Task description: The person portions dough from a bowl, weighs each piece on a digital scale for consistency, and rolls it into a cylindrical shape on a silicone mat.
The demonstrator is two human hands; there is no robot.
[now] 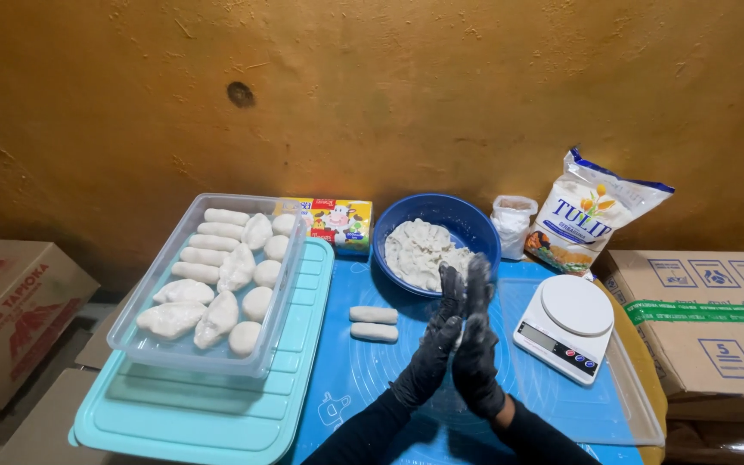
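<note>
My left hand [430, 353] and my right hand [479, 344], both in black gloves dusted with flour, are pressed palm to palm over the blue mat [355, 370]. A bit of white dough seems to sit between the palms, mostly hidden. Just beyond my fingertips stands a blue bowl [467, 220] holding a mass of white dough [419, 251]. Two short dough logs [374, 323] lie on the mat to the left of my hands.
A clear tray [178, 344] of several shaped dough pieces rests on a turquoise lid [217, 413] at left. A white kitchen scale [566, 325] sits at right, a flour bag [592, 215], a small plastic bag [511, 222] and a colourful box [337, 222] behind. Cardboard boxes flank both sides.
</note>
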